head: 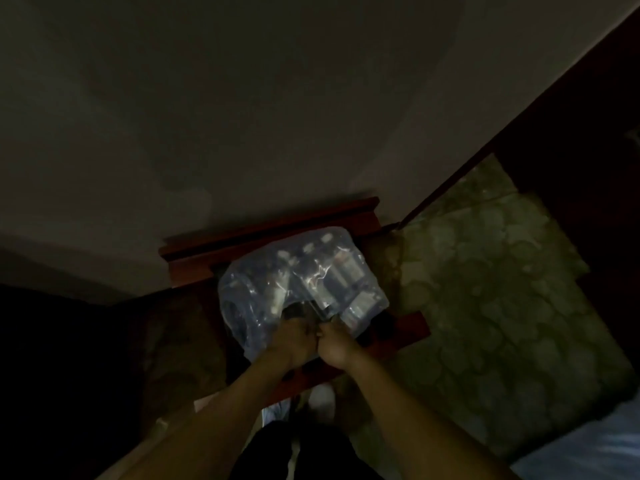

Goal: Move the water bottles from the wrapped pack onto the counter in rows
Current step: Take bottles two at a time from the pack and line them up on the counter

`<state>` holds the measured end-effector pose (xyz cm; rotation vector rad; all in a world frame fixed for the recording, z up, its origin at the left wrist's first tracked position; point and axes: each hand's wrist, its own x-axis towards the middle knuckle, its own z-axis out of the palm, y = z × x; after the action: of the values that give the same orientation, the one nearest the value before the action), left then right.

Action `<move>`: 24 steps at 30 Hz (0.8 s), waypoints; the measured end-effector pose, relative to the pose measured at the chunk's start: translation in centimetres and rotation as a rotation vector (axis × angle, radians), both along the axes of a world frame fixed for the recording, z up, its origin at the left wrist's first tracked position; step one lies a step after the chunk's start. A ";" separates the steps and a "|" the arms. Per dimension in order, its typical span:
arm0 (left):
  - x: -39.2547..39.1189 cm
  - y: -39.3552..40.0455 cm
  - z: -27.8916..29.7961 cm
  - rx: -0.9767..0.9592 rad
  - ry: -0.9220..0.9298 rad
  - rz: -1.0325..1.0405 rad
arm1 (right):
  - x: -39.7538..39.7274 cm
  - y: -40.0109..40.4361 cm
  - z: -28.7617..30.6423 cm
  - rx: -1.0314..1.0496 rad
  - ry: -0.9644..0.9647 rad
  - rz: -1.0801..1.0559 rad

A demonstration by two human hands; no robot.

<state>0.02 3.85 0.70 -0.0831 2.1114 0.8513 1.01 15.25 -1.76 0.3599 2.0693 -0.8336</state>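
The room is dim. A pack of water bottles in clear bluish plastic wrap [301,289] lies on a small reddish-brown wooden stand [412,323] against the wall. White caps of several bottles [325,239] show through the wrap at its far end. My left hand [294,341] and my right hand [336,344] are side by side at the pack's near edge, both fists closed on the plastic wrap. What lies under the fingers is too dark to tell.
A pale wall [242,116] fills the upper view. A patterned greenish floor [502,289] spreads to the right. A dark wooden frame [571,116] runs along the right. Dark furniture [69,358] stands at the left. Light blue fabric [606,445] sits at the bottom right.
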 end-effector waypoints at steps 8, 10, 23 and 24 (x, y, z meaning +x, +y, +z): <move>-2.7 2.7 -6.3 -0.037 -0.057 0.196 | -2.1 0.9 -8.2 0.076 0.196 0.170; -3.6 3.1 -7.4 -0.112 -0.050 0.198 | -3.6 1.2 -9.9 0.157 0.216 0.202; -3.9 2.2 -12.7 -0.430 -0.145 0.148 | -6.9 0.5 -13.9 0.281 0.087 -0.038; -4.1 2.0 -12.8 -0.415 -0.144 0.172 | -7.0 0.5 -13.9 0.284 0.116 -0.079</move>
<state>-4.08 5.89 -12.12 -0.5340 2.1330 0.4745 -5.97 15.79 -15.61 0.5617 2.3008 -0.6181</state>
